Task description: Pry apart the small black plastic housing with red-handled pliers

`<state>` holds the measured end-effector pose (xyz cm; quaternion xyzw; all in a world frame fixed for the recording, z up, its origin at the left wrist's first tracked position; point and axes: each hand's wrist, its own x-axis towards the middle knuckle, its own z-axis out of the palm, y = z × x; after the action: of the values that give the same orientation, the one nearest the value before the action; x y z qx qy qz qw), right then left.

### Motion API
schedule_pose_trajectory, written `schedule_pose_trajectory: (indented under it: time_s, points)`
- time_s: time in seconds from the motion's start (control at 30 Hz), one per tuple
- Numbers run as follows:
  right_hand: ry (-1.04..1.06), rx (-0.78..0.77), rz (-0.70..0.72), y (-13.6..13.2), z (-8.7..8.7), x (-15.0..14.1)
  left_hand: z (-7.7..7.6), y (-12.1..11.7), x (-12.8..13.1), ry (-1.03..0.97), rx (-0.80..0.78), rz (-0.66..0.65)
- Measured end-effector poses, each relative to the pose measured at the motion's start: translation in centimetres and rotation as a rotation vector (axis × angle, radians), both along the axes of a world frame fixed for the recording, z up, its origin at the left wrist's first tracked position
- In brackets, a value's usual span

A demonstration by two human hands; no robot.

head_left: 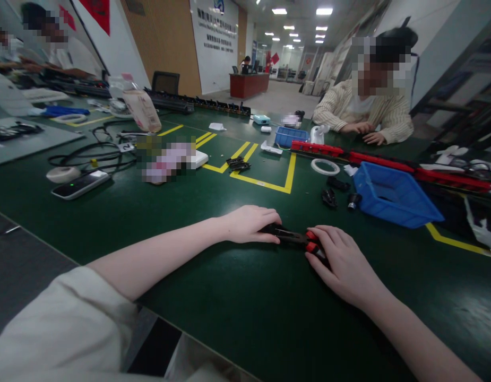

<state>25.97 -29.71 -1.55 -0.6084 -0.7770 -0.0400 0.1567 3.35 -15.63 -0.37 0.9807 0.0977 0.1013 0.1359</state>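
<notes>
My right hand (343,260) is closed around the red-and-black handles of a pair of pliers (295,238), whose dark jaws point left, towards my other hand. Between the thumb and fingers of my left hand (253,224) is a small black piece (270,229); its exact kind is partly hidden by the fingers. The plier jaws meet or overlap this piece, and I cannot tell whether they clamp it. Both hands are low over the green table (229,286), near its front edge.
A blue bin (392,196) stands at the right, with black parts (329,198) and a tape roll (325,166) beside it. Several black pieces (238,163) lie by yellow tape lines. Left are a phone-like device (81,185), cables and a bottle (141,109). A person (364,106) sits opposite.
</notes>
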Motion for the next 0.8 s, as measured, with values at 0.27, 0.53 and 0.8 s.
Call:
schedule_pose_trajectory:
  time_s: [0.27,0.53,0.8]
  points:
    - [0.055,-0.033,0.069,1.2,0.4,1.5,-0.1,0.0,0.1,-0.006,-0.046,0.007]
    - [0.109,0.01,0.058,1.7,0.4,1.8,0.0,-0.2,0.3,-0.023,-0.097,0.053]
    - [0.149,0.025,0.095,1.8,0.8,1.7,0.2,-0.3,0.4,-0.025,-0.099,0.062]
